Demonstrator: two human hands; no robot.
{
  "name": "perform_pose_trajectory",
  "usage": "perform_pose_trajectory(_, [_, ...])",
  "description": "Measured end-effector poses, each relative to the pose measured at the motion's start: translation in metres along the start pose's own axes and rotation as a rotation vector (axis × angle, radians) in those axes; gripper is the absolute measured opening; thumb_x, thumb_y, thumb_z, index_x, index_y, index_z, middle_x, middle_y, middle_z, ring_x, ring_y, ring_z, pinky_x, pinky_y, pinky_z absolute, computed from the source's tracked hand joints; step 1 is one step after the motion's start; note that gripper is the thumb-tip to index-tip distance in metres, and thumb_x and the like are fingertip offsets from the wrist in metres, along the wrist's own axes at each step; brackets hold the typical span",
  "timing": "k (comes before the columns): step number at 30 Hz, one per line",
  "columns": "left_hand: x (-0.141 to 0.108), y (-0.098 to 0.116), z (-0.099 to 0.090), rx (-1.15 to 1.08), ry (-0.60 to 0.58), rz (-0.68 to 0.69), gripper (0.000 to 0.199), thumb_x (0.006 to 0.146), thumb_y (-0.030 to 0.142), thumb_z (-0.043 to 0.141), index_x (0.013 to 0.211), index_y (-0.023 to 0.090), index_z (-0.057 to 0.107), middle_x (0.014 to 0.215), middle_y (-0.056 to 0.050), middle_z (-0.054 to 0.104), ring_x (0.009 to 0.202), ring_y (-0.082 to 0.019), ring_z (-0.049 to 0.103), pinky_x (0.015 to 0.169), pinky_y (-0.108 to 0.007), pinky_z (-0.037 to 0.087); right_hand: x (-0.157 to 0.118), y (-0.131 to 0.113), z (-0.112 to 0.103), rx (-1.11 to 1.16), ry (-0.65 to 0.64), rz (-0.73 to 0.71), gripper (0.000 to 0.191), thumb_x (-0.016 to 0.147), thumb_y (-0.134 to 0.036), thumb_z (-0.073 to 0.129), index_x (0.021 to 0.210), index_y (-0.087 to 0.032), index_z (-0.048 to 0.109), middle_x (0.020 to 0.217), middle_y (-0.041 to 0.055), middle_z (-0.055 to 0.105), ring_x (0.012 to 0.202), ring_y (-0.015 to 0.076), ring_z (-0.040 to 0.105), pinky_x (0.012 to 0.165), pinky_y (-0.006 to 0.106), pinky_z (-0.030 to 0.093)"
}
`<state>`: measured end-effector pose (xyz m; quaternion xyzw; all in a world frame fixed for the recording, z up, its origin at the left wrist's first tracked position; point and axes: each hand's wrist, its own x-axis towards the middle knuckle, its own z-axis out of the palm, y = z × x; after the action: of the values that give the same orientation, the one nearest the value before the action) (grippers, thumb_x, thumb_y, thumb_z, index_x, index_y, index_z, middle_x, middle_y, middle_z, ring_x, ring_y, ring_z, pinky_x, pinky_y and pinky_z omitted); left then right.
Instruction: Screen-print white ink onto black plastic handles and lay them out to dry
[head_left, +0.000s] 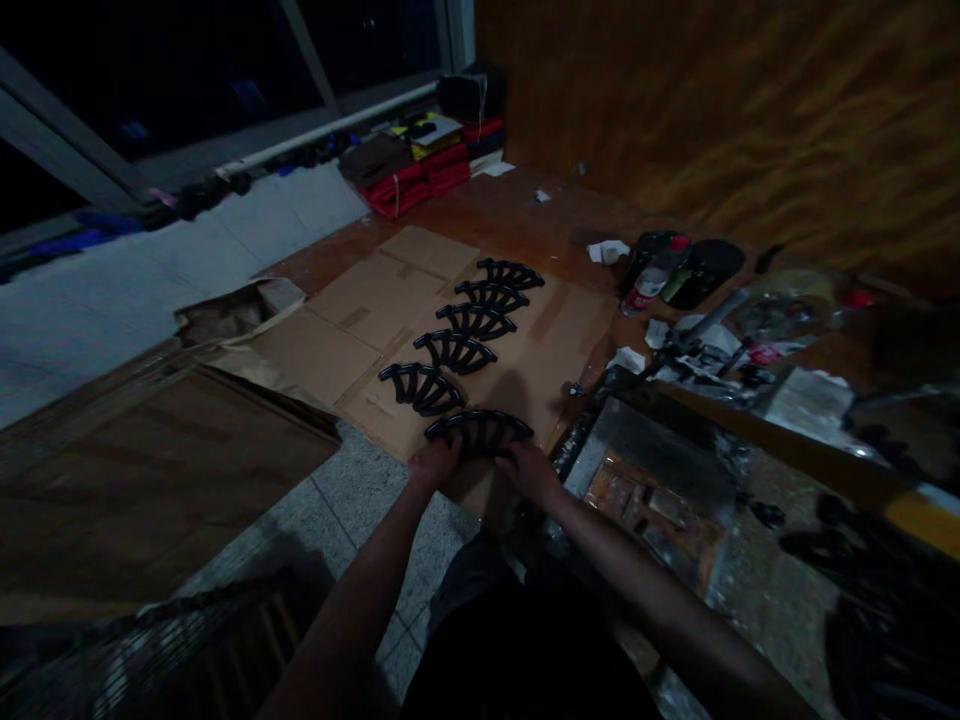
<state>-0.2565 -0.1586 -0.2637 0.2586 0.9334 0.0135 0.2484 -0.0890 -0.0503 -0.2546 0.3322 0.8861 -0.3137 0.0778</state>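
Note:
Between my two hands, at the near edge of the cardboard, is a curved black ribbed part (pixel 484 430). My left hand (pixel 436 460) is closed on its left end, and my right hand (pixel 526 468) grips its right end. Beyond it, several similar black parts lie in a slanting row on the flat cardboard (pixel 360 310); the closest one (pixel 421 388) is just up and left of the held part, and the farthest (pixel 510 273) is toward the back. The fingertips are dark and partly hidden.
Red folded cloth bundles (pixel 427 180) are stacked by the window. A spray can (pixel 646 290), tape roll (pixel 787 300) and paper scraps crowd the right side. A metal-edged tray (pixel 637 440) stands near my right arm. Large cardboard sheets (pixel 150 480) lie at left.

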Motion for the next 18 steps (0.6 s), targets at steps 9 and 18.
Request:
perform_pose_trajectory(9, [-0.046, 0.028, 0.050, 0.079, 0.277, 0.345, 0.055, 0.092, 0.045, 0.052, 0.145, 0.029, 0.048, 0.158, -0.011, 0.037, 0.141, -0.034, 0.037, 0.110, -0.051, 0.037, -0.008, 0.003, 0.000, -0.128, -0.020, -0.102, 0.043, 0.102, -0.039, 0.037, 0.106, -0.019, 0.074, 0.114, 0.0116, 0.072, 0.118, 0.0251, 0.058, 0.107, 0.037, 0.037])
perform_pose_trajectory(18, [-0.038, 0.043, 0.046, 0.151, 0.215, 0.284, 0.052, 0.090, 0.033, 0.056, 0.141, 0.028, 0.055, 0.155, -0.009, 0.044, 0.135, -0.038, 0.044, 0.107, -0.057, 0.040, -0.008, 0.006, -0.003, -0.062, -0.019, -0.058, 0.039, 0.101, -0.039, 0.041, 0.105, -0.021, 0.075, 0.116, 0.0099, 0.071, 0.122, 0.0268, 0.056, 0.105, 0.039, 0.040])
